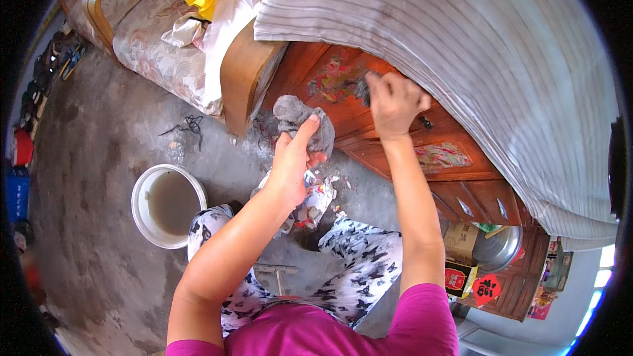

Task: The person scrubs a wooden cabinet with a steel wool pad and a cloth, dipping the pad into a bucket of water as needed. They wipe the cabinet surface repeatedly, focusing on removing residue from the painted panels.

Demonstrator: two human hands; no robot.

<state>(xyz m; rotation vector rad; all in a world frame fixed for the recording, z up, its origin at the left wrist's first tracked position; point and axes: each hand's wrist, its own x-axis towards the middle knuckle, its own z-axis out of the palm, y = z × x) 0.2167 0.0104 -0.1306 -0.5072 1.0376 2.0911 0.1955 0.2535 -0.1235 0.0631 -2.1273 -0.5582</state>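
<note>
Grey rag (290,111) in left hand (292,161); right hand (397,109) outstretched.

Home: floral sofa (155,69), reddish wooden cabinet (353,118), striped cloth (448,33) draped over.

I see left hand (293,160) gripping grey cloth (290,111), right hand (397,104) holding dark wad (362,91) at reddish cabinet (297,69), near striped sheet's (422,16) edge; white bucket (136,199), murky water (175,203) inside, on floor (86,151).
</note>
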